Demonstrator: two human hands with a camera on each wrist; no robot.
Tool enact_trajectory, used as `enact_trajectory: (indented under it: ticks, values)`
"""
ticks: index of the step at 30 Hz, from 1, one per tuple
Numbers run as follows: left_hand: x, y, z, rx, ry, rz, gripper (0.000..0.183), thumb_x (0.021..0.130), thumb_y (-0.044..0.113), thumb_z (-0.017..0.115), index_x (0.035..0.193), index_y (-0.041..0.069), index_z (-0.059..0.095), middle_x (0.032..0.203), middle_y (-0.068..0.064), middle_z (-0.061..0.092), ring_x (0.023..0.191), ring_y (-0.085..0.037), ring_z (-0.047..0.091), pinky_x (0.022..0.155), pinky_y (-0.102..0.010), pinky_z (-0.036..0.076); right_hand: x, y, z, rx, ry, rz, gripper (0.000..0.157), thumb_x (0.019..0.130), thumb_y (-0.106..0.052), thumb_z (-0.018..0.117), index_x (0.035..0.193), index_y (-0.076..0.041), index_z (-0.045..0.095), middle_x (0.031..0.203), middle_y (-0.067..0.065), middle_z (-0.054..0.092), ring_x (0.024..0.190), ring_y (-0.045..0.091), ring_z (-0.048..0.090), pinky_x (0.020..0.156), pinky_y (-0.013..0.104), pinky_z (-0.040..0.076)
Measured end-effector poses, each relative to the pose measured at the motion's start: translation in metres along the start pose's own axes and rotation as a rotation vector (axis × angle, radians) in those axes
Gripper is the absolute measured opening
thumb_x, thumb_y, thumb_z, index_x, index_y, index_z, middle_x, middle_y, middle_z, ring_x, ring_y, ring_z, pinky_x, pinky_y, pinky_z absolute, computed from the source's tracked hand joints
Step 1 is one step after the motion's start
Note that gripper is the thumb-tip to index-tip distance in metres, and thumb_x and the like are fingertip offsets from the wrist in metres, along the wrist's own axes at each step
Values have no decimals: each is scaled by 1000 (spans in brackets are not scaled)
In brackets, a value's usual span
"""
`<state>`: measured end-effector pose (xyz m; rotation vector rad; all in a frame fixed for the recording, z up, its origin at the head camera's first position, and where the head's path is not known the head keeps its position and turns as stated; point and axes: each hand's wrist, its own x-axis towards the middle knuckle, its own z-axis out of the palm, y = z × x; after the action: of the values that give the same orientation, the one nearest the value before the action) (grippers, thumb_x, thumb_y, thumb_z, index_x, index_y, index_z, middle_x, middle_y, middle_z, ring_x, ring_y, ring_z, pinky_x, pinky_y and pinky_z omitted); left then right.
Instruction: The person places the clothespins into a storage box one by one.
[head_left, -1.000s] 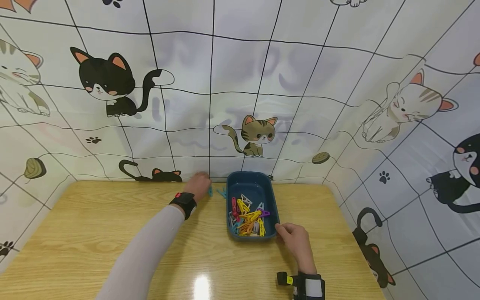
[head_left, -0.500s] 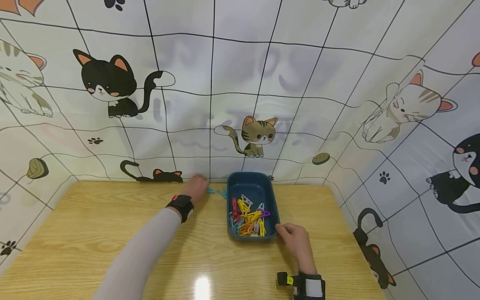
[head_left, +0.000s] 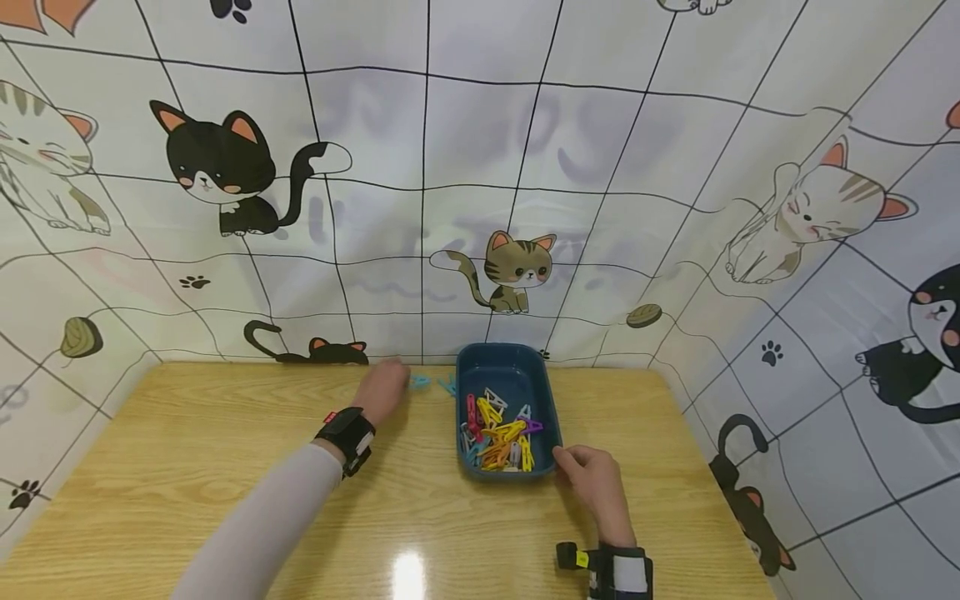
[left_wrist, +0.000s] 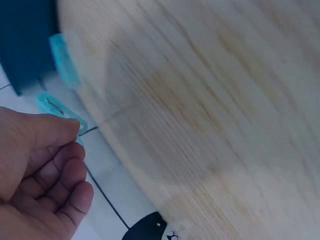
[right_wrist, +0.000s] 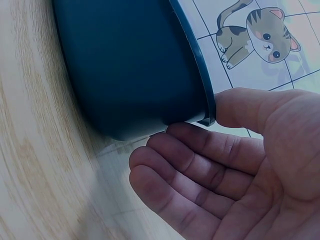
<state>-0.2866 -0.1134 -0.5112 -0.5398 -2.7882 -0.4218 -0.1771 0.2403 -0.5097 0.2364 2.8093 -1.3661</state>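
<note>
My left hand (head_left: 382,390) is at the far edge of the table, left of the bin. Between thumb and forefinger it pinches a light blue clothespin (left_wrist: 59,109), with the other fingers loosely curled. A second light blue clothespin (head_left: 448,386) lies between that hand and the bin; the left wrist view shows this clothespin (left_wrist: 64,61) beside the bin's wall. At the near right corner of the dark blue bin (head_left: 468,367), my right hand (head_left: 596,487) holds the rim, thumb on the rim and fingertips against the outer wall (right_wrist: 135,75).
Several clothespins (head_left: 498,433) in yellow, orange, red, purple, blue and grey lie heaped in the near part of the bin. The wooden table (head_left: 225,433) meets a cat-patterned wall covering (head_left: 360,208) along its back edge.
My left hand has shifted a little left and towards me, away from the bin. The light blue clothespin it pinches shows more to the right of its fingers. My right hand stays at the bin's corner.
</note>
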Motion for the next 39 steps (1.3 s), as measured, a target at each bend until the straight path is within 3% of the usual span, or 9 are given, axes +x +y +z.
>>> enact_trajectory:
  ticks: [5, 12, 19, 29, 39]
  values:
    - [-10, 10, -9, -155, 4, -75, 42, 87, -12, 64, 59, 12, 44, 61, 2, 36, 58, -13, 32, 55, -28, 28, -1, 0, -2, 3, 0, -7, 28, 101, -23, 66, 82, -4, 77, 77, 10, 71, 70, 16, 55, 65, 30, 44]
    - [-28, 31, -20, -254, 34, -159, 20, 88, -5, 70, 70, 6, 67, 69, -2, 58, 62, -15, 48, 59, -31, 42, 0, 1, 0, 1, 1, -8, 28, 100, -23, 67, 81, -5, 76, 76, 10, 71, 70, 16, 56, 65, 30, 44]
    - [-44, 48, -22, -260, 124, -153, 14, 87, -3, 73, 75, 5, 72, 72, -1, 61, 63, -11, 51, 59, -29, 47, 2, 3, 1, 8, 5, -13, 27, 100, -22, 67, 80, -5, 76, 74, 8, 70, 69, 16, 56, 65, 29, 44]
    - [-58, 72, -27, -317, 191, -161, 11, 85, -2, 77, 78, 5, 73, 75, -1, 62, 67, -11, 54, 61, -30, 48, 2, 3, 1, -6, 14, -28, 29, 100, -21, 67, 77, -6, 74, 70, 2, 67, 68, 16, 54, 64, 29, 42]
    - [-53, 100, -25, -348, 192, -126, 12, 86, 1, 78, 78, 8, 72, 77, 1, 61, 71, -11, 54, 66, -30, 49, 1, 3, 1, -3, 13, -23, 29, 100, -22, 67, 78, -5, 75, 71, 3, 67, 68, 15, 54, 64, 29, 42]
